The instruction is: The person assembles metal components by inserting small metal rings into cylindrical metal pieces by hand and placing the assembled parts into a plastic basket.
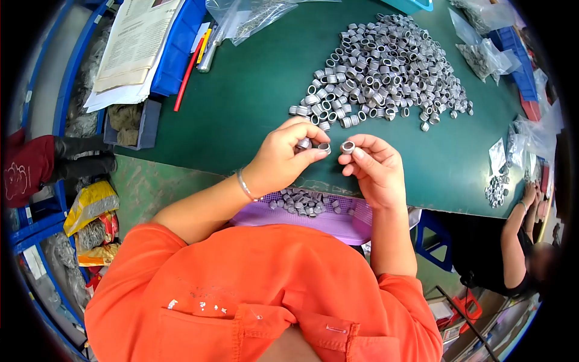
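My left hand [288,151] pinches a small grey metal ring [324,147] between thumb and forefinger, and another ring [303,144] sits within its curled fingers. Close by on the right, my right hand [377,166] holds one more metal ring [348,146] at its fingertips. The two held rings are apart, with a narrow gap between them. Beyond both hands, a large heap of similar rings [386,66] lies on the green table [241,90]. Below my hands, a purple basket [338,227] holds several grey rings [301,202].
Papers [136,45], a blue tray [180,51], a red pen [189,75] and a grey bin [148,123] are at the left. Plastic bags [488,57] and small parts [497,192] lie at the right. A co-worker [512,247] sits at lower right; another person [30,166] is at far left.
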Motion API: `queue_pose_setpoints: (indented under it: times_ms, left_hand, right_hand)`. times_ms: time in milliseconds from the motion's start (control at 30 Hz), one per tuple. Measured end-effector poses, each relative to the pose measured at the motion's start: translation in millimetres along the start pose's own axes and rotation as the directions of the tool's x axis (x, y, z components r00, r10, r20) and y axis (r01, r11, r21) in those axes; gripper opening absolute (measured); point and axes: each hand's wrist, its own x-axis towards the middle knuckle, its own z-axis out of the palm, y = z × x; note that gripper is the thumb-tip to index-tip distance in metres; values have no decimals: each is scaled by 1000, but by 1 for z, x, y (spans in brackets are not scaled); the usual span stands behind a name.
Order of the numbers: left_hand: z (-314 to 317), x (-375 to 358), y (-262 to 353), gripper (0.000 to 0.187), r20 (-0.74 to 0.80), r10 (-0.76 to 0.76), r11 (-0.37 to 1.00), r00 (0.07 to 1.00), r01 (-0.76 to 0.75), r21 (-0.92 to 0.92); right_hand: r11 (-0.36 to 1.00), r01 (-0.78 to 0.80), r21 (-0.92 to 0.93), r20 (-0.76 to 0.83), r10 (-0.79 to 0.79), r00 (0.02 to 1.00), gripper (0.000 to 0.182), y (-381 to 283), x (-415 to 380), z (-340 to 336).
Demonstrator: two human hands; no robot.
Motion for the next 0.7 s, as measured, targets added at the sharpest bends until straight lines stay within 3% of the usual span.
queue_pose_setpoints:
  times_ms: [33, 67, 100, 167, 300, 367, 400, 433, 500, 567, 600, 633, 700]
  left_hand:
    - [-1, -4, 2, 16, 77, -157, 958, 985, 171, -232]
    - [-5, -4, 11, 17, 208, -345, 821, 915, 401, -405]
    - [-5, -6, 13, 17, 206, -346, 820, 915, 402, -407]
    - [-5, -10, 13, 21, 292, -375, 530, 880, 462, -711]
    - [-10, -15, 9, 23, 350, -397, 399, 848, 503, -767]
    - [-14, -20, 0, 21, 308, -292, 382, 906, 406, -830]
    - [-17, -22, -2, 21, 284, -288, 430, 915, 388, -815]
    - [-20, -22, -1, 21, 281, -288, 432, 916, 386, -815]
    - [-24, -22, 5, 21, 236, -431, 457, 871, 436, -775]
    - [-23, -23, 6, 22, 223, -446, 465, 867, 437, -770]
    - [-21, -22, 7, 23, 204, -454, 480, 867, 431, -764]
    - [-19, -22, 8, 23, 182, -463, 498, 868, 424, -757]
    - [-18, -24, 8, 25, 172, -457, 483, 873, 406, -776]
  right_hand:
    - [988, -27, 151, 75, 16, 997, 17, 1, 0, -4]
    - [953, -66, 296, 152, 21, 988, 18, 2, 0, -5]
    - [953, -69, 294, 153, 24, 988, 18, 2, 0, -5]
    - [940, -50, 339, 165, -7, 986, 19, 3, -2, -3]
    - [945, -45, 324, 143, -1, 990, 15, 1, -5, 1]
    - [972, 214, 101, 211, -231, 950, 14, 6, -5, 2]
    - [962, 268, -57, 265, -245, 933, 22, 4, -7, -2]
    - [901, 355, -249, 300, -277, 913, 25, 1, -7, -1]
    - [555, 554, -620, 370, -416, 831, 20, -3, -1, 6]
    - [360, 528, -769, 292, -538, 791, 16, 4, 13, 24]
    - [297, 514, -805, 298, -547, 782, 17, 7, 21, 31]
    - [123, 486, -865, 343, -563, 752, 19, 12, 27, 33]
    - [-14, 477, -879, 392, -593, 704, 20, 18, 33, 33]
